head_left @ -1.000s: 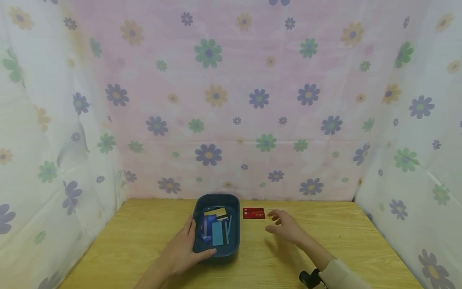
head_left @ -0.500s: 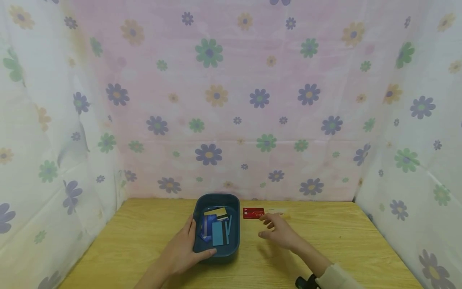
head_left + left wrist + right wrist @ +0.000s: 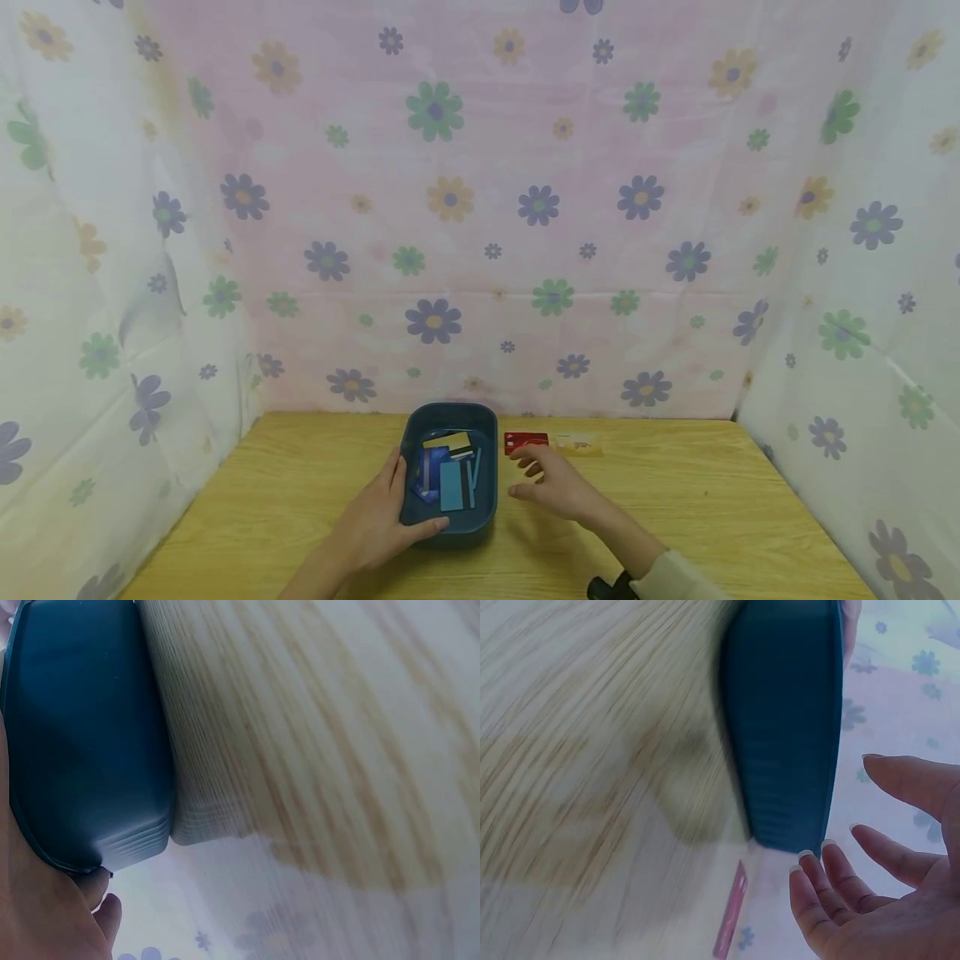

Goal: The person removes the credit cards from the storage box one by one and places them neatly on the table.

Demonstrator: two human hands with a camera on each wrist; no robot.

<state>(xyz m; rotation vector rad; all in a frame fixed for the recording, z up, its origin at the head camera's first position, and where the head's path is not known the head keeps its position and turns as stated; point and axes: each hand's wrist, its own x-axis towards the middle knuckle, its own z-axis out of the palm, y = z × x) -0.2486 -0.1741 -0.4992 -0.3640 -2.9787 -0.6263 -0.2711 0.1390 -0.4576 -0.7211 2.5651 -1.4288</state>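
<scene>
A dark teal plastic bin (image 3: 487, 517) stands on the table, and several plastic cards lie inside it, among them a light blue card (image 3: 452, 485), a dark blue card (image 3: 431, 471) and a gold card (image 3: 442, 441). My left hand (image 3: 371, 512) grips the bin at its near left, thumb over the front rim and fingers along the left side. Nothing is held in my right hand (image 3: 555, 483), its fingers spread loosely just right of the bin. Beyond those fingertips, partly covered by them, lies a red card (image 3: 525, 439); a pale yellow card (image 3: 579, 444) lies beside it.
The wooden table (image 3: 690, 500) ends at a flowered cloth backdrop (image 3: 480, 350), with similar cloth on both sides. A black strap piece (image 3: 611, 587) sits at the right wrist, by a light sleeve (image 3: 678, 577).
My right hand has moved left, away from the pale yellow card, past the red card and towards the bin. The left hand and the bin have stayed in place.
</scene>
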